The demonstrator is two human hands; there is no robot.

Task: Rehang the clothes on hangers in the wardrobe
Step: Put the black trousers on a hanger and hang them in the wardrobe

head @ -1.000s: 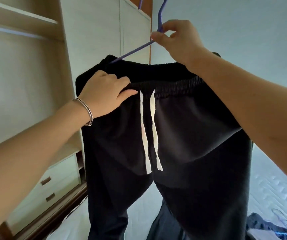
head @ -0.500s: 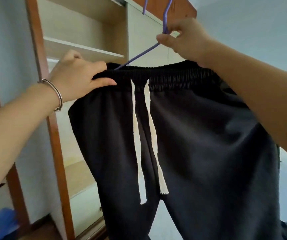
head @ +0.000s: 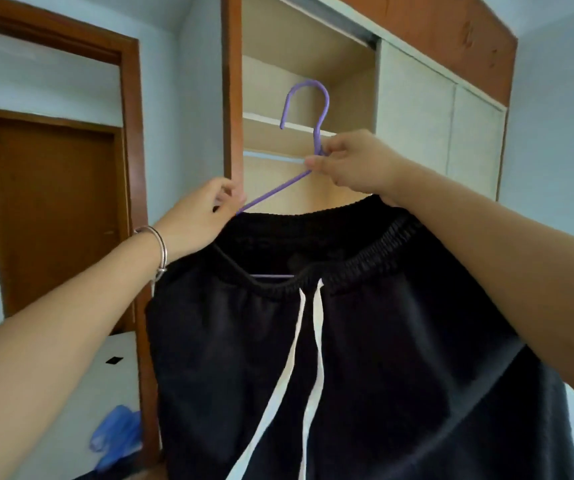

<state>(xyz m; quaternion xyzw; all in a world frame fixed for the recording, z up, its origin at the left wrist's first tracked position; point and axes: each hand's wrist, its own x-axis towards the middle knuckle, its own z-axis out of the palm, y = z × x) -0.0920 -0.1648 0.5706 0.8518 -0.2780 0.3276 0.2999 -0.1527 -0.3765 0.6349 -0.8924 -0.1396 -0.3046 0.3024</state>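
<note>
Right hand [head: 354,164] pinching purple hanger [head: 275,191] at its neck, left hand [head: 202,216] gripping black trousers [head: 347,358] at waistband corner, open wardrobe [head: 313,57] behind

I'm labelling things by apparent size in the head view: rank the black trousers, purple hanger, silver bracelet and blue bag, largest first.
1. black trousers
2. purple hanger and blue bag: about alike; hanger long but thin, bag farther away, so unranked
3. silver bracelet

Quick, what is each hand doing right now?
Left hand: closed, gripping the black trousers at the waistband.
Right hand: closed, pinching the purple hanger below its hook.
</note>
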